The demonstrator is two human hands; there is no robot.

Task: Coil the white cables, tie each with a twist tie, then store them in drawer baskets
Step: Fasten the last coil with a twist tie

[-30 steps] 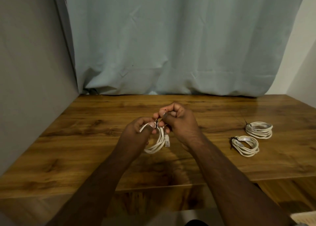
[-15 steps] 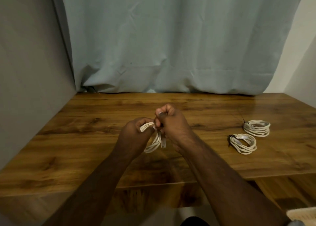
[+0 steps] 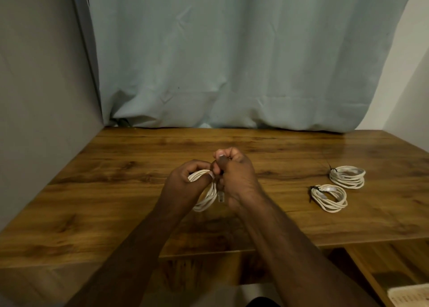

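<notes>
Left hand [image 3: 185,181] curled, right hand [image 3: 236,174] pinching, fingertips meeting, forearms converging

White cable, coiled [image 3: 204,198]: held upright above the desk [image 3: 116,190], clear plug hanging. Two tied white coils lying flat at right: near coil [image 3: 329,197], far coil [image 3: 347,176], just apart.

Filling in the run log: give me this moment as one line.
left hand: holds coiled cable | right hand: pinches at coil top, tie hidden | tied coils: on table, right
</notes>
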